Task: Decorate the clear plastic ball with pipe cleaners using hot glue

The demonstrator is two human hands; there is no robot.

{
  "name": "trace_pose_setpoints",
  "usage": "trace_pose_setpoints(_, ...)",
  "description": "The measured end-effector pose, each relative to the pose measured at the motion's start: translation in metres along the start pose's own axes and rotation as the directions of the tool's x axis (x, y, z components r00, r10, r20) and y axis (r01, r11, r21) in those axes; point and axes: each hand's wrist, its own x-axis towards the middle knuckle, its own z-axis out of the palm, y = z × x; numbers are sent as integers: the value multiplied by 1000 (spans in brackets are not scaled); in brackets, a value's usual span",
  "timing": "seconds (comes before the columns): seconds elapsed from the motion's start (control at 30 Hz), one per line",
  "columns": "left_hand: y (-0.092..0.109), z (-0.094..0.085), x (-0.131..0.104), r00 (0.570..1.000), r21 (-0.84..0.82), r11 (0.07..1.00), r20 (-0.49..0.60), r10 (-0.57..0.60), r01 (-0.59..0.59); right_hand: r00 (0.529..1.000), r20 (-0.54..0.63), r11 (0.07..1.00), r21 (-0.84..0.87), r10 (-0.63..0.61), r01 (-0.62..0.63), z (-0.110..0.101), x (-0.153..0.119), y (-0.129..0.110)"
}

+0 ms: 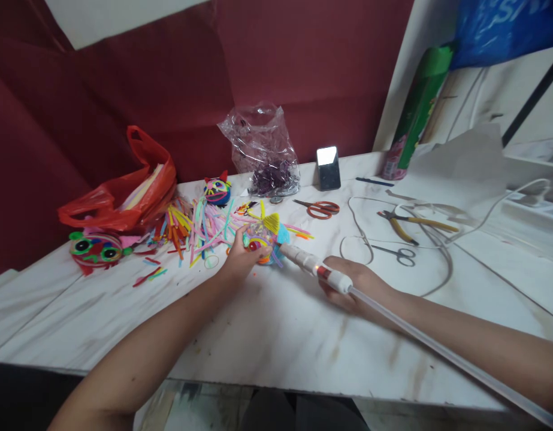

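My left hand [243, 251] is closed around a small colourful pipe-cleaner figure [271, 226], with yellow and light blue fuzzy parts standing up from it. From the right, my right hand [348, 278] grips a white hot glue gun [310, 262] that has a small orange light on its body. The gun's nozzle points at the figure's right side, close to the light blue part; whether it touches is too small to tell. A long clear glue stick [420, 338] runs out of the gun's back end over my right forearm.
Left stand a red plastic bag [141, 194], loose pipe cleaners [204, 233] and two finished-looking figures [99, 250] [217, 189]. Behind are a clear bag [269, 161] and a phone-like device [328, 169]. Orange-handled scissors [321, 209], pliers [404, 227], small scissors [399, 254] and cables lie right.
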Motion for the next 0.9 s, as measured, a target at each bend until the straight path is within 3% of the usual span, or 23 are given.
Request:
trace_pose_setpoints(0.23, 4, 0, -1, 1000, -8, 1000, 13, 3, -3, 998, -56, 999, 29, -43, 44, -3, 2, -2)
trace_pose_setpoints(0.43, 3, 2, -1, 1000, -52, 999, 11, 3, -2, 997, -46, 996, 71, -58, 61, -24, 3, -1)
trace_pose_setpoints(0.53, 1, 0, 0, 1000, -69, 997, -14, 13, -14, 996, -53, 994, -73, 74, -78, -40, 6, 14)
trace_pose_setpoints(0.63, -4, -4, 3, 1000, -98, 995, -14, 17, -19, 965, -55, 900, -351, 256, -259, -49, 12, 35)
trace_pose_setpoints(0.73, -7, -8, 6, 1000, -157, 987, -24, 17, -20, 943, -2, 788, -549, 333, -279, -49, 17, 54)
trace_pose_setpoints(0.9, -6, -11, 7, 999, -275, 961, -41, 24, -34, 908, 85, 759, -584, 410, -289, -46, 14, 75)
